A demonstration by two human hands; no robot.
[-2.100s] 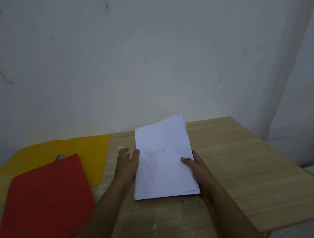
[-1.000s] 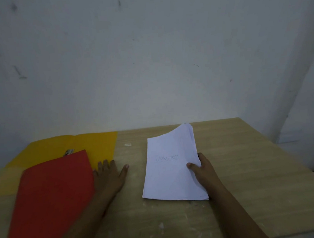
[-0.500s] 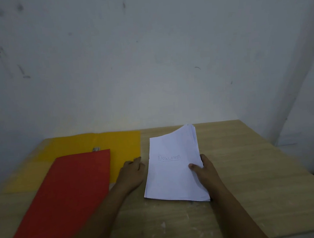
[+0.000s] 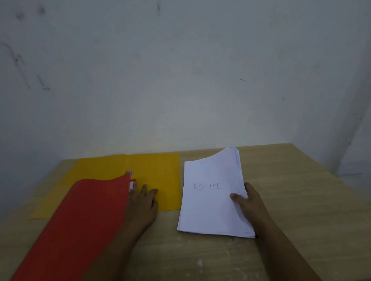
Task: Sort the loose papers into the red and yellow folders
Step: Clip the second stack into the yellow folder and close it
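Right now, from the head camera, a pale wooden table [image 4: 305,197] runs up against a grey-white wall [image 4: 175,64]. At about eight o'clock from the middle of the tabletop lies the red folder [image 4: 72,231], slanted, its far corner lapping over the yellow folder [image 4: 154,175], which lies flat toward ten o'clock near the wall. The red cover's far right edge is raised a little, and white sheet edges and a bit of metal show beneath it. The left hand [image 4: 142,207] rests at that edge, fingers straight and slightly apart, their tips at the lifted cover; whether they slip under it I cannot tell. Toward three o'clock of that hand, just beside the yellow folder, sits the stack of loose papers [image 4: 209,211], top sheet handwritten "Dokumen", far corner curling upward. The right hand [image 4: 250,203] grips the stack's right edge, thumb pressed on top, other fingers hidden under the sheets.
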